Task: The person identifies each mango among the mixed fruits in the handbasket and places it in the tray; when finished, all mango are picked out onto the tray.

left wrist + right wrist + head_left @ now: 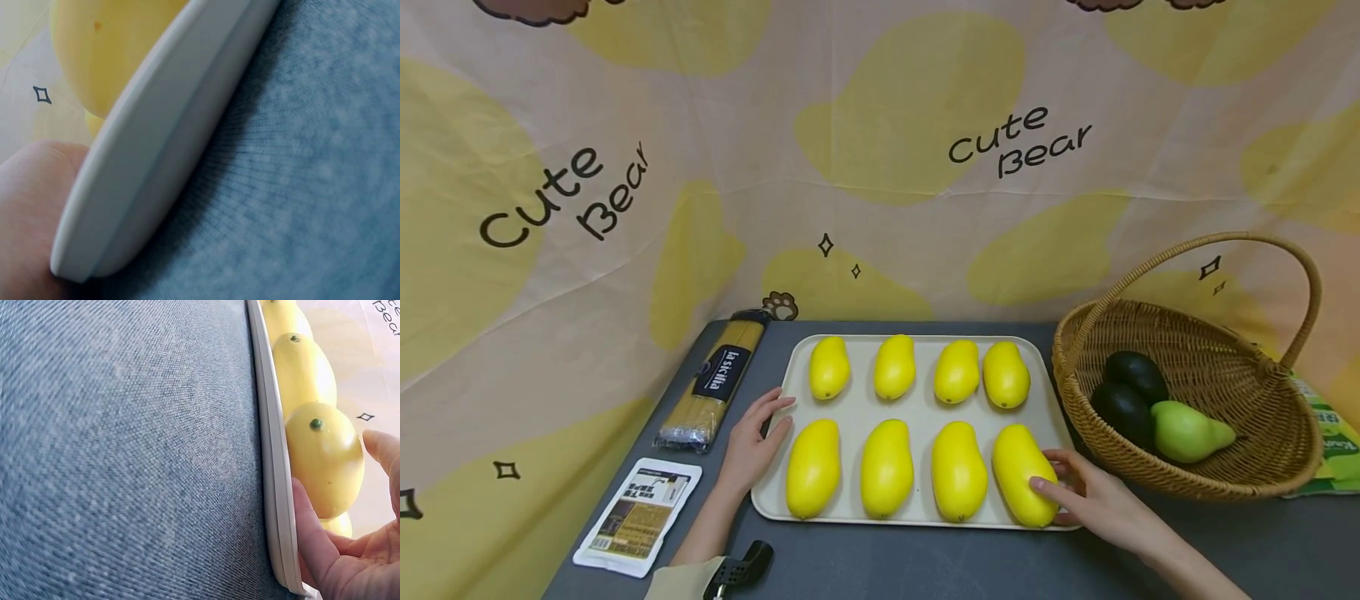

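A cream tray carries two rows of yellow mangoes, smaller ones at the back and larger ones in front. My right hand holds the front-right mango, thumb over its top and fingers around its right side. In the right wrist view, fingers reach under this mango beside the tray's rim. My left hand rests at the tray's left edge with its fingers loosely extended. The left wrist view has part of that hand against the tray's side; its fingertips are hidden there.
A wicker basket with a tall handle holds two dark avocados and a green pear at right. A green packet lies behind it. To the left are a spaghetti pack and a white pouch.
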Demonstrator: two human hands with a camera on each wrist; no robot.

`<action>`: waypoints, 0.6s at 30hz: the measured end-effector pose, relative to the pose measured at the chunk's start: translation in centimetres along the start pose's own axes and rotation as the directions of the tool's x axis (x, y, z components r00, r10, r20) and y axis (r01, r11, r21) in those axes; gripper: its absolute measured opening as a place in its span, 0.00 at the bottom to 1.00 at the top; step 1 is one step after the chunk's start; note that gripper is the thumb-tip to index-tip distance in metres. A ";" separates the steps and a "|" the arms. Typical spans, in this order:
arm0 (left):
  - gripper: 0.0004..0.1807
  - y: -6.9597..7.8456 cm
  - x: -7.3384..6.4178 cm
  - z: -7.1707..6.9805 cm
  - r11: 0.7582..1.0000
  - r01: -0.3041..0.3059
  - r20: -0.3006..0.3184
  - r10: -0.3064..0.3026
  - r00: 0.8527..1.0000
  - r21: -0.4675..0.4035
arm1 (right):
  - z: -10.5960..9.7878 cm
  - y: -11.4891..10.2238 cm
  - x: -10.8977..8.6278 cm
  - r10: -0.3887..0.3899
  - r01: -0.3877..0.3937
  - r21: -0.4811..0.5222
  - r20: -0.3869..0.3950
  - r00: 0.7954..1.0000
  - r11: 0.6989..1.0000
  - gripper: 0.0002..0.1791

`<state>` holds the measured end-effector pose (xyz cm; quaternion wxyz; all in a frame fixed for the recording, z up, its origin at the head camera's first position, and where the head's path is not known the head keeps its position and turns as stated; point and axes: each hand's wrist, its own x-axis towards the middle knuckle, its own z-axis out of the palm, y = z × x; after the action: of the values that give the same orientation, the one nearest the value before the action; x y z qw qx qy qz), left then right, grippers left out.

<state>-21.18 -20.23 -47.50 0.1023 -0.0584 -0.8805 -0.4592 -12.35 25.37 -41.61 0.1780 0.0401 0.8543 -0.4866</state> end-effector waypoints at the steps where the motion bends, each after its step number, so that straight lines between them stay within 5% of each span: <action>1: 0.17 0.0 0.0 0.0 1.000 0.004 0.000 -0.004 1.000 0.000 | 0.0 0.0 0.0 -0.010 0.010 -0.004 0.006 1.000 1.000 0.42; 18: 0.17 0.1 -0.1 -0.2 1.000 0.020 -0.004 -0.020 1.000 0.008 | -0.2 0.4 -0.2 -0.075 0.074 0.011 0.032 0.997 0.997 0.38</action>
<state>-21.07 -20.32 -47.37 0.0996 -0.0485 -0.8826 -0.4569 -12.16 25.80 -41.82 0.1732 0.0013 0.8498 -0.4978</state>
